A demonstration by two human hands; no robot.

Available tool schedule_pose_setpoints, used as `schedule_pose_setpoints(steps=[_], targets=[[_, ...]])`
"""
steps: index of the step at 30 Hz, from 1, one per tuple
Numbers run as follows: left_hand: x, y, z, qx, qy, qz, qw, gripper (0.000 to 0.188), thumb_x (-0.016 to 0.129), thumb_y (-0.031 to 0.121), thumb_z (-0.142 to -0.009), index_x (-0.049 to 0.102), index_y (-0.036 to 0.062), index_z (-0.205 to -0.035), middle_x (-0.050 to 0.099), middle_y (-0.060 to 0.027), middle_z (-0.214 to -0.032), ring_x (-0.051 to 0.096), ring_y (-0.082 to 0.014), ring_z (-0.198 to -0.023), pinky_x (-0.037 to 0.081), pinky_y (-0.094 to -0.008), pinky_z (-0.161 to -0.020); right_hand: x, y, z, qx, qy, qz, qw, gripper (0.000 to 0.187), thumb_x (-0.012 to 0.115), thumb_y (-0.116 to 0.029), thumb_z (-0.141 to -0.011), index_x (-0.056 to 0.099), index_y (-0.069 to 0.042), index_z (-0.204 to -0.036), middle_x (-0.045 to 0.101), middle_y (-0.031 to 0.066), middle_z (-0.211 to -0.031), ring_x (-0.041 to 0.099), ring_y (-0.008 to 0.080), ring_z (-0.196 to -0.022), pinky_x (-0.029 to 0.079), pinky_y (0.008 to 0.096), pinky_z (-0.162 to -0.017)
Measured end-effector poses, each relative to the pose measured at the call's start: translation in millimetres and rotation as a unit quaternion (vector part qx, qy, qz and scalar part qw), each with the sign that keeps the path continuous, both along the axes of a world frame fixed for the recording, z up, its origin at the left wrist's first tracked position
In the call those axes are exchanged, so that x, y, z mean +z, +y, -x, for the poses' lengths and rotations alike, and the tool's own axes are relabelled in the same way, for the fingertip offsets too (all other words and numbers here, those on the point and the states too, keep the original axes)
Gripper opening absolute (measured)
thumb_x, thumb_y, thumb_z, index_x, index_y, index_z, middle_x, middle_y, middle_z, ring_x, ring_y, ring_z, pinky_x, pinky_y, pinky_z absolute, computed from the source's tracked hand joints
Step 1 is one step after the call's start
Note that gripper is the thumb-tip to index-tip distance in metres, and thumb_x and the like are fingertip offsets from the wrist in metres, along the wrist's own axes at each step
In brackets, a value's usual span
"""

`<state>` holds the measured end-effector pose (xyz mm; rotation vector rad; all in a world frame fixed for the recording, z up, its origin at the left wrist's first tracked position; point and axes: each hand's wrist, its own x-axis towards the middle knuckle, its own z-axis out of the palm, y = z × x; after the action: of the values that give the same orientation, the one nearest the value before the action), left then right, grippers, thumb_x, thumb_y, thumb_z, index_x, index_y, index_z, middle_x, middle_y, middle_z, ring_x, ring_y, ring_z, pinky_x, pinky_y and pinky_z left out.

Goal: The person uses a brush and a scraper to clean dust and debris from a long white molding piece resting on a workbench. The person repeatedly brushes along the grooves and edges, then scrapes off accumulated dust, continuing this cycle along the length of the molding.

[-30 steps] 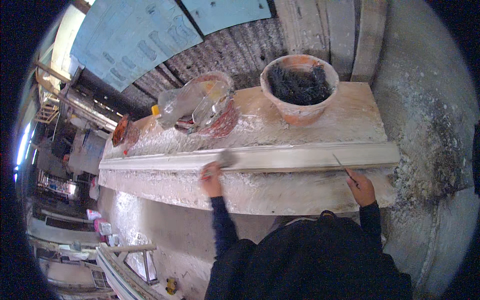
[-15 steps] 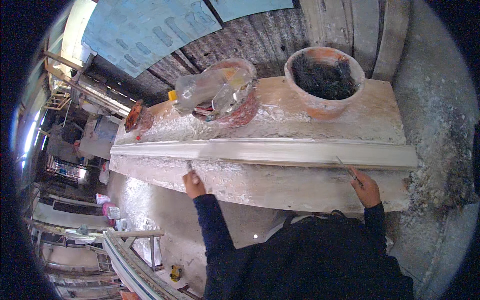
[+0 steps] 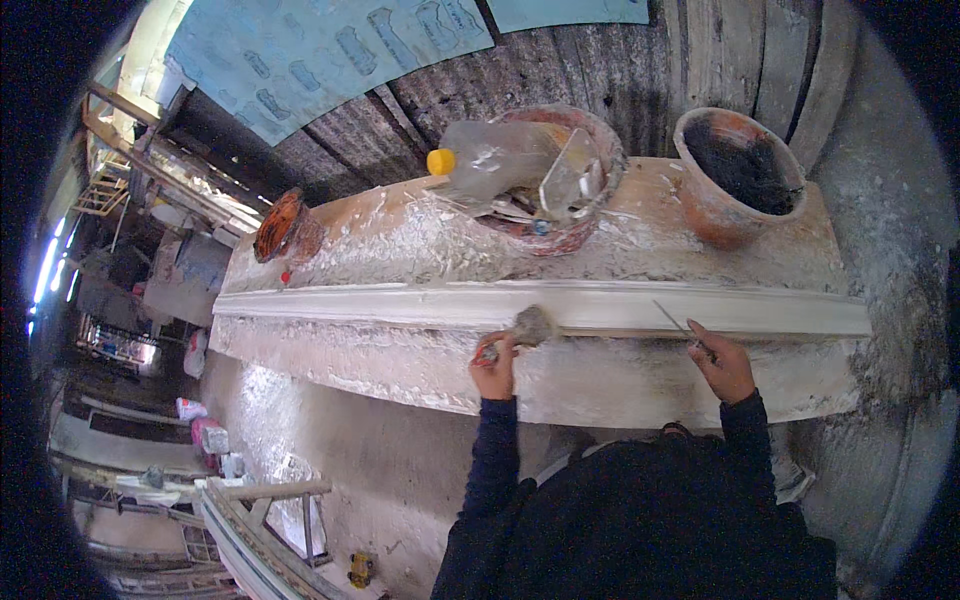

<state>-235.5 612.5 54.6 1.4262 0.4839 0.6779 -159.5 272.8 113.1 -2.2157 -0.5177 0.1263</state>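
A long white plaster moulding (image 3: 430, 303) with grooved lines runs across the worktable (image 3: 400, 360). My left hand (image 3: 493, 372) is closed around the handle of a brush (image 3: 535, 326), whose greyish bristles lie over the moulding's near edge. What looks like a red part of the handle shows between the fingers. Farther right, my right hand (image 3: 727, 372) grips a thin, pointed metal tool (image 3: 672, 317). Its tip slants up and left over the moulding; whether it touches the surface cannot be seen.
Behind the moulding stand a tub (image 3: 600, 215) holding a clear plastic bottle (image 3: 500, 158) and scraps, a clay-coloured pot (image 3: 735, 215) with dark contents, and a small orange container (image 3: 280, 228). A corrugated wall (image 3: 560, 70) rises behind. Wooden framing (image 3: 270, 490) stands at lower left.
My left hand has moved right along the moulding with the brush, closer to my right hand. The right hand stays near its place. The view has shifted, so the containers appear farther right.
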Motion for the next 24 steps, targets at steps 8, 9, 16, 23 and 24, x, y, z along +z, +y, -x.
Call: schedule_pose_setpoints(steps=[8,9,16,23,24], targets=[[29.9,195.0,58.0,0.172,0.123,-0.422,0.882,0.011,0.059,0.009,-0.078,0.058,-0.0006,-0.083,0.060,-0.0106,-0.084,0.057,-0.0193,-0.078,0.044,-0.0278,-0.069,7.1,82.7,40.3,-0.065,0.035,0.074,0.995,0.041,0.056,-0.024,-0.078,0.049,-0.015,-0.118,0.060,0.0145,-0.087,0.055,0.0227,-0.069,0.045,0.0317,-0.064],[31.1,201.6,53.3,0.176,0.090,-0.368,0.909,0.011,0.058,0.009,-0.078,0.058,-0.0005,-0.083,0.060,-0.0105,-0.084,0.057,-0.0192,-0.079,0.044,-0.0274,-0.069,4.2,88.3,44.2,-0.071,0.026,0.069,0.995,0.040,0.056,-0.026,-0.079,0.050,-0.015,-0.117,0.060,0.0141,-0.084,0.059,0.0252,-0.073,0.046,0.0341,-0.066],[15.4,81.4,9.9,-0.092,-0.009,0.104,0.990,0.009,0.060,0.003,-0.076,0.057,0.0013,-0.084,0.057,-0.0068,-0.086,0.055,-0.0137,-0.076,0.052,-0.0270,-0.061,-2.5,130.0,33.5,-0.030,0.207,0.108,0.972,0.031,0.051,-0.029,-0.082,0.055,-0.011,-0.106,0.060,0.0139,-0.081,0.059,0.0238,-0.069,0.046,0.0359,-0.060],[-4.0,109.0,28.3,0.035,0.035,-0.019,0.999,0.010,0.058,0.005,-0.077,0.057,0.0011,-0.086,0.058,-0.0060,-0.085,0.055,-0.0135,-0.079,0.044,-0.0246,-0.072,-2.8,127.5,-30.8,0.165,0.096,0.235,0.953,0.029,0.041,-0.037,-0.085,0.052,-0.012,-0.094,0.059,0.0162,-0.077,0.056,0.0374,-0.074,0.043,0.0478,-0.066],[-29.1,146.1,40.2,0.083,0.012,-0.020,0.996,0.011,0.058,0.006,-0.077,0.057,0.0007,-0.086,0.059,-0.0068,-0.083,0.055,-0.0154,-0.077,0.044,-0.0252,-0.072,1.1,132.3,-36.7,0.174,0.104,0.260,0.944,0.029,0.040,-0.037,-0.085,0.052,-0.012,-0.094,0.059,0.0163,-0.077,0.056,0.0374,-0.074,0.043,0.0480,-0.066]])
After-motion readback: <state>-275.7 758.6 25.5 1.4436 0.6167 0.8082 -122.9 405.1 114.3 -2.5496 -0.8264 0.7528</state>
